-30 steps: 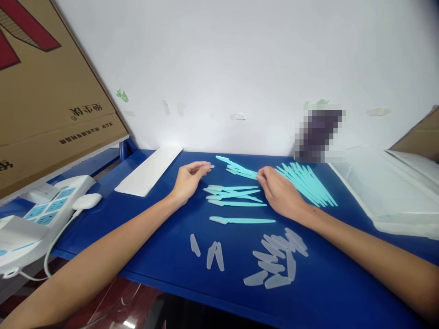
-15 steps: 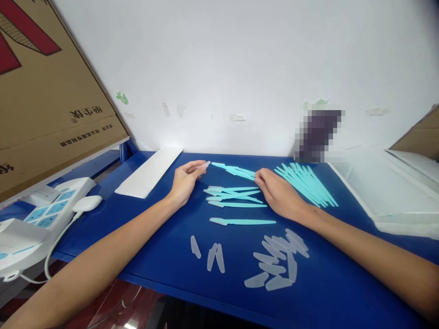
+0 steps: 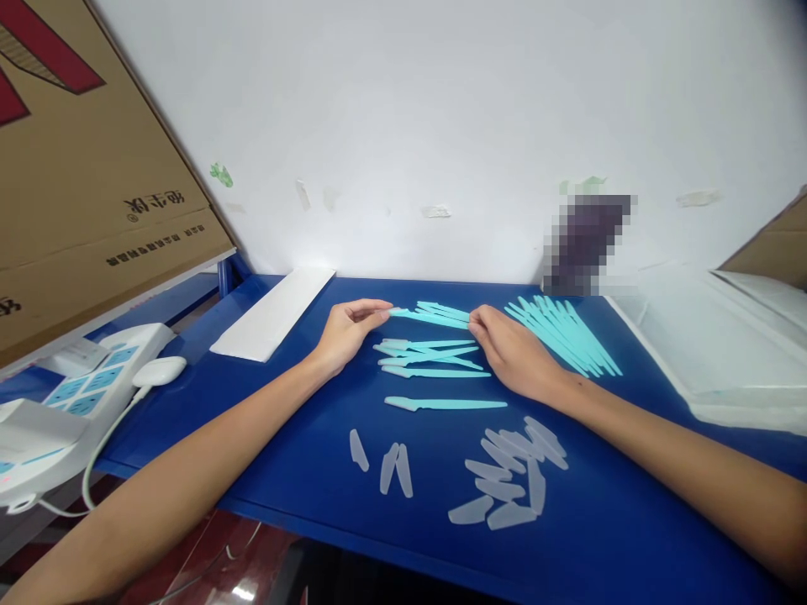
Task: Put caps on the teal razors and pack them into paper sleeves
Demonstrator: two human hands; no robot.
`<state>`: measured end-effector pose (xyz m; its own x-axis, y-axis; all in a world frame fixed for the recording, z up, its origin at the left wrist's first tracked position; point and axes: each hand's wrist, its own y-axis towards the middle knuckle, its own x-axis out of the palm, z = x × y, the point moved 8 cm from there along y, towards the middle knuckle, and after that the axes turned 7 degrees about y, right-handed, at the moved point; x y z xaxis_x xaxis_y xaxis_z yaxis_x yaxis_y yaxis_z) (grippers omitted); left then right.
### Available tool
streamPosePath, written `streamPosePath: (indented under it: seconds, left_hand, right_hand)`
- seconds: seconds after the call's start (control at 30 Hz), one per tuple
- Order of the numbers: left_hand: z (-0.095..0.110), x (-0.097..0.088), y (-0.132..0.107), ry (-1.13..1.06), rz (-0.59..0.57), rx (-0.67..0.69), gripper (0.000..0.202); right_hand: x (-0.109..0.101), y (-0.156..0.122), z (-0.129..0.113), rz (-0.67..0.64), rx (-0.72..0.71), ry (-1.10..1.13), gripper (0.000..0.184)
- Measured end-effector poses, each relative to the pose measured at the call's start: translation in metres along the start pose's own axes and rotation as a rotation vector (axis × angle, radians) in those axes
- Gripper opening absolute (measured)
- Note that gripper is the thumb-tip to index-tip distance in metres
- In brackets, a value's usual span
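Observation:
My left hand (image 3: 348, 329) pinches a small translucent cap (image 3: 386, 312) at the tip of a teal plastic razor (image 3: 435, 318). My right hand (image 3: 512, 351) grips the other end of that razor, with another teal razor beside it. Both hands hover just above the blue table (image 3: 303, 420). Below them lie several capped teal razors (image 3: 429, 357), and one more (image 3: 445, 404) lies alone nearer me. A fan of uncapped teal razors (image 3: 564, 336) sits right of my right hand. Loose translucent caps lie in a pile (image 3: 510, 475) and a small group (image 3: 382, 462) near the front edge.
A white flat strip (image 3: 277, 311) lies at the table's back left. A power strip (image 3: 94, 378) with a white plug (image 3: 157, 370) sits at the left, under a leaning cardboard box (image 3: 81, 176). Clear plastic sheets (image 3: 699, 353) cover the right side.
My left hand has brought the cap rightward onto the razor's tip. My right hand shifted the razor slightly toward the left hand.

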<state>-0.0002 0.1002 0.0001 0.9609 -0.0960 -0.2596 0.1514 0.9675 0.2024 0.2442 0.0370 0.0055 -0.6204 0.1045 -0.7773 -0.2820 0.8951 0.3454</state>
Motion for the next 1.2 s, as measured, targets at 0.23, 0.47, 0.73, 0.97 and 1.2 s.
streamPosePath:
  seconds: [0.23, 0.47, 0.73, 0.97, 1.2]
  left_hand:
    - [0.006, 0.014, -0.005, 0.220, -0.210, 0.122, 0.027]
    - [0.008, 0.015, -0.006, 0.287, -0.202, 0.153, 0.025]
    - [0.008, 0.014, -0.007, 0.299, -0.196, 0.151, 0.025]
    - [0.014, 0.017, -0.008, 0.337, -0.198, 0.191, 0.026]
    - [0.015, 0.019, -0.008, 0.421, -0.186, 0.212, 0.020]
  right_hand:
    - [0.001, 0.001, -0.001, -0.001, -0.071, 0.031, 0.022]
    - [0.001, 0.000, -0.005, -0.014, -0.099, 0.075, 0.022]
    - [0.000, -0.001, -0.005, -0.015, -0.110, 0.102, 0.021]
    - [0.002, -0.002, -0.005, -0.004, -0.082, -0.039, 0.023]
    - [-0.001, -0.002, 0.000, 0.059, 0.028, -0.248, 0.034]
